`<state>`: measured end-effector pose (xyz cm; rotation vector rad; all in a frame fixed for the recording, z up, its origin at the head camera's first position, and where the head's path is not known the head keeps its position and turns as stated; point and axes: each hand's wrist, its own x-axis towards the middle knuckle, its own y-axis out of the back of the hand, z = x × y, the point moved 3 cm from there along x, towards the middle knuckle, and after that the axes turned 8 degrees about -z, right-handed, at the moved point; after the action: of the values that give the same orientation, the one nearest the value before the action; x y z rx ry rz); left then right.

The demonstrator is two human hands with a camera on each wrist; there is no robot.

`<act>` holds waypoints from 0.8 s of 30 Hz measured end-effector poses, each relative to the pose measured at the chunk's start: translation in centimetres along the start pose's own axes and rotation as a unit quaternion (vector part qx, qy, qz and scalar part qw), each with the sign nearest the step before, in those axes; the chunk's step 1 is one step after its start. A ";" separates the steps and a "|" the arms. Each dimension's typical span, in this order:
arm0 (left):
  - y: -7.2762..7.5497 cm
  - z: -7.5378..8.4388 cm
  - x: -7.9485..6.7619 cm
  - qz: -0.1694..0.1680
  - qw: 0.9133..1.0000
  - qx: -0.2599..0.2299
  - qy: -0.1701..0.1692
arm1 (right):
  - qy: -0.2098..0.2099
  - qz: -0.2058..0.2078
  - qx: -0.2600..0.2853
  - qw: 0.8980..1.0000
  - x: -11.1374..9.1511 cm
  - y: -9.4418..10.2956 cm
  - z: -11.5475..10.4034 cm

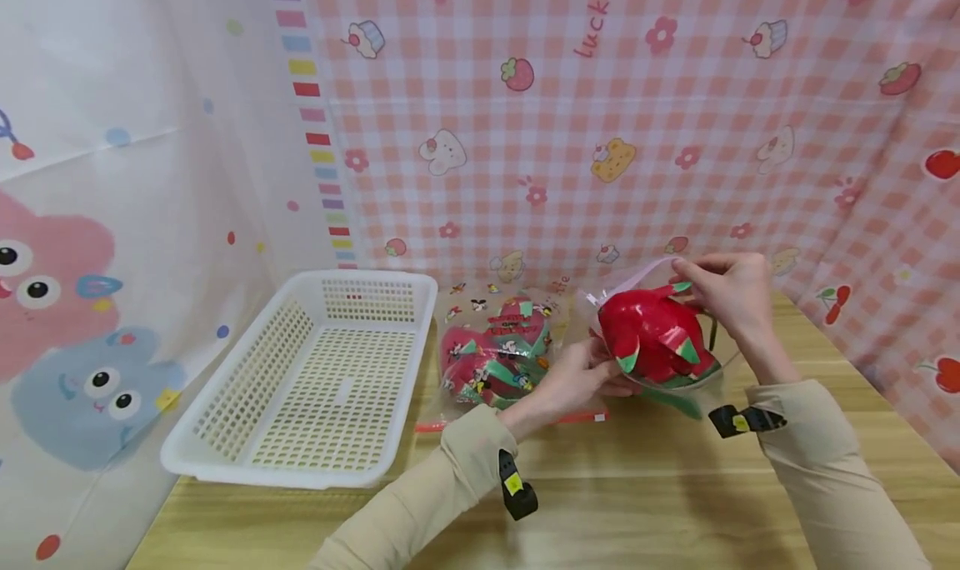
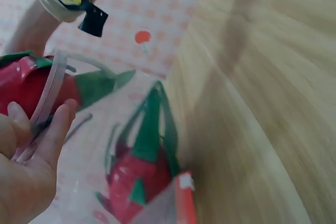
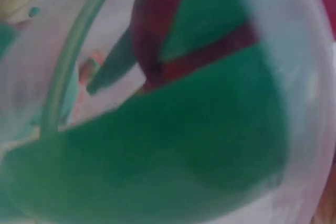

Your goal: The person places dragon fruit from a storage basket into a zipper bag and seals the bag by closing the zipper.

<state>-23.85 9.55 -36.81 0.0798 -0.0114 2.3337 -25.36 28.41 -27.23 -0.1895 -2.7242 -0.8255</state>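
My left hand [image 1: 573,380] pinches the rim of a clear zip bag [image 2: 50,85] between thumb and fingers. On the bag's other side, my right hand [image 1: 727,291] holds its upper edge. A glossy red toy dragon fruit [image 1: 656,337] with green-tipped leaves sits at the spread mouth, above the table. Large green leaves [image 3: 157,156] fill the right wrist view, blurred, behind the clear plastic. Another dragon fruit [image 2: 139,182] shows lower down in the left wrist view; I cannot tell which bag it is in.
A printed zip bag [image 1: 495,353] with several dragon fruits lies beside my left hand, its red zip strip facing me. Left of it stands a white perforated basket [image 1: 337,395]. The wooden table [image 1: 600,503] backs onto a pink checked cloth [image 1: 570,137].
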 end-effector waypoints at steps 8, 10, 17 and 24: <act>0.7 2.9 -0.9 0.103 0.990 0.092 0.003 | 0.058 -0.008 -0.097 0.994 0.0 1.3 -0.7; 1.4 4.3 -1.1 0.151 0.977 0.148 -0.016 | 0.083 0.011 -0.126 0.989 -0.1 1.7 -1.1; 2.6 6.6 -1.4 0.218 0.933 0.284 -0.033 | 0.127 0.032 -0.214 0.968 -0.5 0.9 -1.6; 3.0 7.3 -1.3 0.257 0.914 0.309 -0.050 | 0.186 0.050 -0.221 0.956 -0.3 0.4 -2.6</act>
<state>-24.78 6.30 -29.52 0.5721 0.7390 2.7612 -24.37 27.24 -25.03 -0.2331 -2.1369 -1.2868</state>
